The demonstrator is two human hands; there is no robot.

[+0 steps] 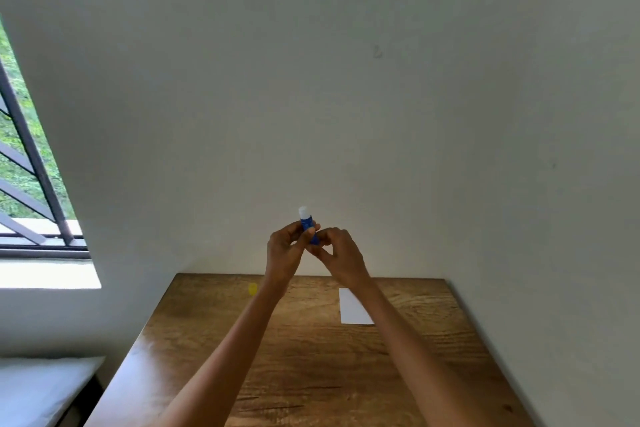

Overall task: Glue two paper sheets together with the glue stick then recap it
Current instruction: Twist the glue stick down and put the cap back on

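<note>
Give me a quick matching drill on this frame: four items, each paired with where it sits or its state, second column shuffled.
Items:
1. glue stick
2. yellow cap
3. white paper
4. window

Places/states:
A. flat on the table, right of centre
B. far left, behind dark bars
C. held up in front of the wall by the left hand and right hand, uncapped
D. on the table, left of the left wrist

Pairs: 1-C, 2-D, 3-A, 4-B

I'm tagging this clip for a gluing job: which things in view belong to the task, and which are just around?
Belongs to the job:
glue stick, held up by left hand and right hand
white paper on the wooden table
yellow cap, probably the stick's

Just around:
window
wall
</note>
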